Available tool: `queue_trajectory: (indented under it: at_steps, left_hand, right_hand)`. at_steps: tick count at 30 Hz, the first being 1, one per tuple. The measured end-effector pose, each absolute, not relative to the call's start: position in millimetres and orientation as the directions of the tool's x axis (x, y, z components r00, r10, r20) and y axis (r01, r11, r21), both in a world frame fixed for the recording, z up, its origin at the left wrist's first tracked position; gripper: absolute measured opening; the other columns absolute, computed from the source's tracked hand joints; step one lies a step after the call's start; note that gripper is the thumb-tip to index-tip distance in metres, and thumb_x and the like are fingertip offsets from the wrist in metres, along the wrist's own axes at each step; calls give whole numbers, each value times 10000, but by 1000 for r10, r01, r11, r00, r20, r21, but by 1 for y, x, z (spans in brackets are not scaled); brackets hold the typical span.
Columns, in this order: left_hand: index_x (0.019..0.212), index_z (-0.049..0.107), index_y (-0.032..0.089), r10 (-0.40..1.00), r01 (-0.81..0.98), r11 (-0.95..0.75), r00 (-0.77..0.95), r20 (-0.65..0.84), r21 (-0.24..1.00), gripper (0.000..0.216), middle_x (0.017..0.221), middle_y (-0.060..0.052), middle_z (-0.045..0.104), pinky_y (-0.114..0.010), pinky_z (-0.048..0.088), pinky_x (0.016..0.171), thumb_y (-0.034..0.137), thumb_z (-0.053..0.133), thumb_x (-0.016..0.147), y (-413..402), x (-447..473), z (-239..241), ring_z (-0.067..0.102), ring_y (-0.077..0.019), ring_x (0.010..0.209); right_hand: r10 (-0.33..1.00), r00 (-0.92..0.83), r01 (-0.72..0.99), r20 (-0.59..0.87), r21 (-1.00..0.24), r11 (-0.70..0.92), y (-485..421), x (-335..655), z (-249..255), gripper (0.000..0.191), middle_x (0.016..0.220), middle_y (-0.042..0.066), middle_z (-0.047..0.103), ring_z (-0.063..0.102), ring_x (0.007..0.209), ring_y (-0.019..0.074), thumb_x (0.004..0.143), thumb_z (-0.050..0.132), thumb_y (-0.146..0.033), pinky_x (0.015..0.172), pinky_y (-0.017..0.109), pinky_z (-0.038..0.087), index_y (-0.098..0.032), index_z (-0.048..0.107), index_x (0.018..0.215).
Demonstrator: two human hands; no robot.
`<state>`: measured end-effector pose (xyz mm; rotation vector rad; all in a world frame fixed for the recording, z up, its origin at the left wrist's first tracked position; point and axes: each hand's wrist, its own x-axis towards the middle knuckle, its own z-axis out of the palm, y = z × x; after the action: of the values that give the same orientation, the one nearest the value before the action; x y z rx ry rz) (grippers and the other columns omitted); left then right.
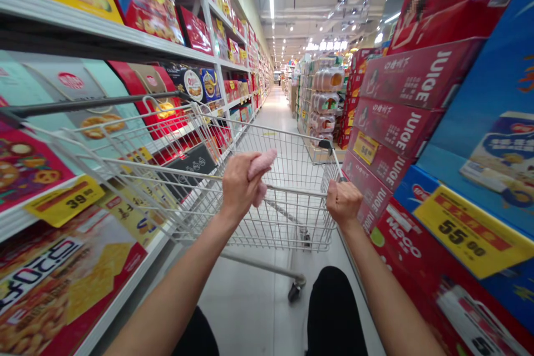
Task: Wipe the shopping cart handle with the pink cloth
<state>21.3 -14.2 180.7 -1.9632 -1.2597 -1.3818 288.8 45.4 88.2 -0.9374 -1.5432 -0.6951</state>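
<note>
A metal wire shopping cart (292, 217) stands in front of me in a supermarket aisle, its basket holding nothing that I can see. My left hand (244, 183) grips the cart's rear rail and also holds a pink cloth (262, 164) bunched against it. My right hand (342, 201) is closed in a fist around the right end of the same rail. My knees in black trousers (334, 311) show below the cart.
Shelves on the left (104, 28) carry biscuit boxes with yellow price tags (64, 200). Stacked red and blue cartons (409, 100) press close on the right. A pallet of bottled drinks (325, 103) stands ahead right. The pale floor (275, 111) runs straight on.
</note>
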Motion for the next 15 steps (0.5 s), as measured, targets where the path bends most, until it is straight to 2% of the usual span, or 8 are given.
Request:
queue_trajectory:
  at_steps: [2, 4, 7, 10, 13, 15]
  left_hand:
    - [1229, 639, 256, 265, 914, -392, 4, 964, 104, 233, 1229, -84, 698, -506, 435, 1098, 335, 603, 1013, -13, 22, 183, 584, -267, 1194]
    - [1208, 657, 286, 215, 946, -324, 72, 974, 2, 212, 1266, -77, 686, -559, 343, 1171, 269, 589, 1008, -12, 26, 174, 542, -283, 1261]
    - [1178, 665, 292, 353, 922, -353, 291, 889, -162, 186, 1260, -85, 689, -524, 382, 1111, 311, 575, 1016, -15, 38, 147, 551, -282, 1233]
    - [1289, 634, 246, 466, 901, -386, 375, 802, -197, 372, 1373, -155, 638, -530, 420, 1036, 458, 601, 985, -25, 49, 128, 527, -337, 1253]
    - [1386, 593, 247, 553, 910, -375, 374, 745, -179, 391, 1428, -159, 614, -528, 435, 1038, 305, 525, 1005, -34, 50, 137, 535, -334, 1260]
    - [1422, 568, 261, 604, 883, -445, 417, 679, -147, 419, 1395, -135, 647, -496, 462, 1026, 228, 482, 1013, -34, 40, 155, 578, -300, 1219]
  right_hand:
    - [168, -47, 858, 985, -47, 512, 45, 289, 88, 557, 466, -27, 410, 354, 499, 121, 1066, 416, -204, 609, 323, 287, -232, 376, 511]
    - [164, -48, 854, 985, -45, 519, 45, 289, 88, 550, 468, -28, 414, 354, 499, 121, 1060, 427, -197, 609, 323, 289, -230, 384, 513]
    - [197, -28, 853, 980, -79, 517, 46, 288, 87, 547, 475, -26, 411, 346, 501, 122, 1059, 421, -210, 610, 330, 281, -231, 383, 514]
    - [254, -16, 849, 967, -122, 515, 47, 288, 86, 545, 480, -20, 406, 345, 508, 129, 1055, 405, -224, 614, 339, 267, -236, 376, 511]
    - [280, -13, 838, 960, -142, 527, 48, 289, 86, 539, 481, -17, 404, 341, 508, 131, 1047, 404, -222, 613, 344, 254, -236, 373, 510]
    - [273, -7, 839, 962, -143, 526, 49, 289, 87, 539, 477, -19, 404, 336, 502, 129, 1047, 406, -221, 612, 344, 252, -237, 371, 510]
